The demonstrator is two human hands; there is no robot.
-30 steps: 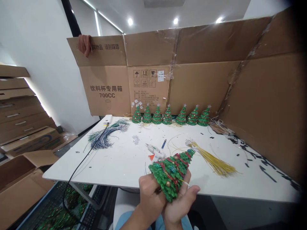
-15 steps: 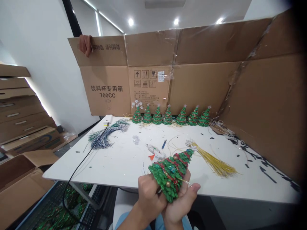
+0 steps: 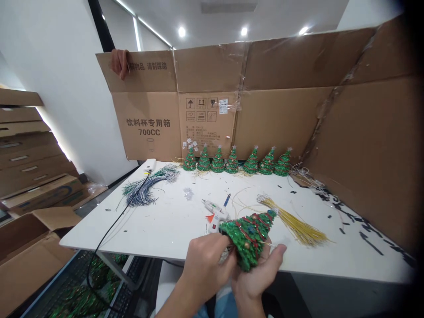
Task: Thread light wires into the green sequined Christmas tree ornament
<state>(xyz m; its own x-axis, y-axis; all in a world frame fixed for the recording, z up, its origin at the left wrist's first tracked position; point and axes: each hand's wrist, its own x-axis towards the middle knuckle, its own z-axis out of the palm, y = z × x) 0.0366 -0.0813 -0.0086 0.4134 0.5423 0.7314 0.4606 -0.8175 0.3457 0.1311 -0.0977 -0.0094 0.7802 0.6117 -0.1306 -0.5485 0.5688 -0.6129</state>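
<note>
A small green Christmas tree (image 3: 249,238), wound with red garland and dotted with baubles, lies tilted with its tip to the upper right. It rests in my right hand (image 3: 256,276), whose fingers are wrapped beneath it and whose thumb sticks out to the right. At the tree's base, my left hand (image 3: 208,260) has its fingers curled in a pinch; what they grip there is hidden. A thin pale wire (image 3: 270,244) pokes out of the tree near my right thumb. Just behind the tree lies a white and orange glue gun (image 3: 217,218).
Several finished-looking trees (image 3: 232,162) line the back of the white table (image 3: 159,234) before a cardboard wall (image 3: 205,70). Yellow wires (image 3: 296,223) lie at right, blue-green wires (image 3: 145,187) at left. A blue pen-like stick (image 3: 227,199) and a black cable (image 3: 109,236) are also here.
The tree has shifted slightly right and tipped flatter, its base turned more toward my left hand. My left hand has moved a little; more of the glue gun shows.
</note>
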